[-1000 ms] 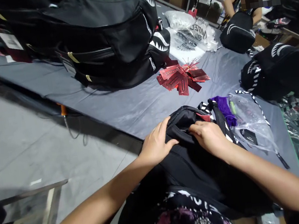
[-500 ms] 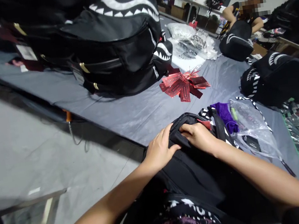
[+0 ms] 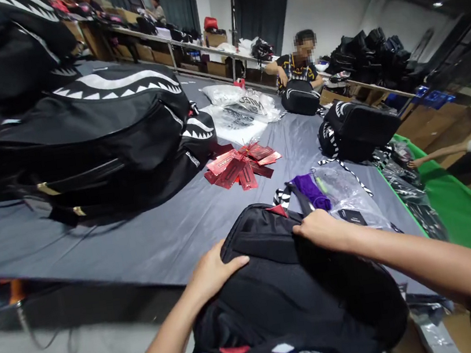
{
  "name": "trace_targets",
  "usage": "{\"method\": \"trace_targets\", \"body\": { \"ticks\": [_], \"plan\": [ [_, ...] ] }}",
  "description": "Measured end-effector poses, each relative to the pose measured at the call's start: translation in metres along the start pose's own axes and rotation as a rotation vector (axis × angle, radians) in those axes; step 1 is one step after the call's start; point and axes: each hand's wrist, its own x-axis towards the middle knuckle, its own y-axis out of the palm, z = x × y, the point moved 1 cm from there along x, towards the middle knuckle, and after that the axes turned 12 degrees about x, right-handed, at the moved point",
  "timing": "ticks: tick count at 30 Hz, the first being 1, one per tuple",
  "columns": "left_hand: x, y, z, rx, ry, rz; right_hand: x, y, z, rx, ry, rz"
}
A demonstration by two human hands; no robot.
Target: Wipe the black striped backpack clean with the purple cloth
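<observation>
A black backpack (image 3: pixel 273 288) with red tabs rests at the near table edge, against my front. My left hand (image 3: pixel 216 270) grips its left edge, the thumb on top and the fingers hidden beneath. At the right, my right hand (image 3: pixel 319 229) is closed on the backpack's upper side, near a dark strap. Striped webbing (image 3: pixel 282 197) shows beyond the bag's top. Just past it lies a purple cloth pouch (image 3: pixel 311 192), beside a clear plastic bag (image 3: pixel 342 185). Farther off on the grey-covered table sits a bunch of red hang tags (image 3: pixel 240 167).
Black shark-teeth backpacks (image 3: pixel 115 129) are piled at the left. Plastic-wrapped packs (image 3: pixel 238 106) lie at the back. Another backpack (image 3: pixel 355 127) stands at right, near a green sheet (image 3: pixel 452 193). A co-worker (image 3: pixel 297 68) handles a bag across the table; another person's arm (image 3: pixel 438 155) reaches in from the right.
The view has swung up and right. My hands have moved apart: both were together at the backpack's top, and now the left holds its left edge and the right its right side.
</observation>
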Motion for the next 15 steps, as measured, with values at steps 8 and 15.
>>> {"method": "trace_targets", "body": {
  "ticks": [8, 15],
  "plan": [
    [-0.060, -0.043, -0.094, 0.116, 0.270, -0.121, -0.129, 0.010, 0.017, 1.084, 0.246, -0.083],
    [-0.083, -0.138, -0.243, 0.478, 0.721, -0.308, -0.252, 0.026, 0.044, 1.696, 0.235, -0.358]
  ]
}}
